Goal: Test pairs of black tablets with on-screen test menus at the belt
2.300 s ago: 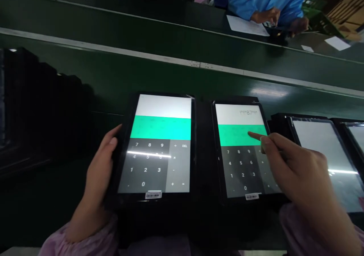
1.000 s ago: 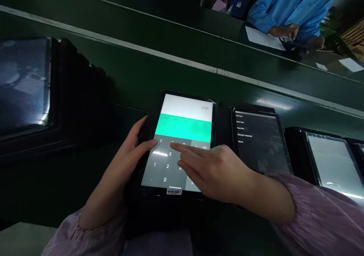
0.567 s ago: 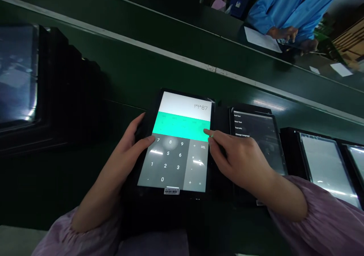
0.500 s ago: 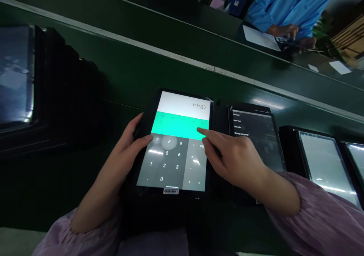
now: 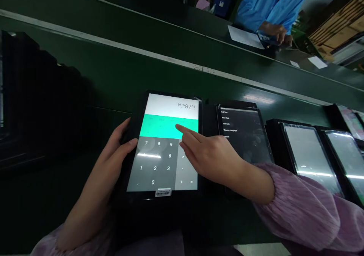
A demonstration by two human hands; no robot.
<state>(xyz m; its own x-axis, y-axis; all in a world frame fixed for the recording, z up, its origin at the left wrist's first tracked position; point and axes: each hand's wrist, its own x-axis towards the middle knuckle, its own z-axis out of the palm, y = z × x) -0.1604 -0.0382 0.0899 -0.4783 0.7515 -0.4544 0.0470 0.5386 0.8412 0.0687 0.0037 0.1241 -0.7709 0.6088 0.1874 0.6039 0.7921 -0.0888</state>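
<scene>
A tablet [image 5: 153, 175] with a calculator on its lit screen lies tilted in front of me. The pad shows digits and operators, with a green band above and a white display strip reading symbols and 87. My left hand [image 5: 112, 168] grips the tablet's left edge, thumb on the bezel and the other fingers mostly hidden behind. My right hand [image 5: 209, 153] reaches over from the right, index finger stretched onto the green band, the rest loosely curled, holding nothing. The fingertip seems to touch the screen. A barcode label [image 5: 163, 192] sits on the lower bezel.
Right of it lies a second tablet [image 5: 244, 134] showing a dark text menu, then more devices with pale screens [image 5: 308, 153]. Dark stacked shapes [image 5: 36, 96] stand at left. Across the green bench [image 5: 122, 74], a person in blue [image 5: 273, 9] works beside a paper sheet [image 5: 244, 37].
My right index finger has moved left along the green band. More symbols now follow 87 on the display. The whole view has shifted, so things appear further left.
</scene>
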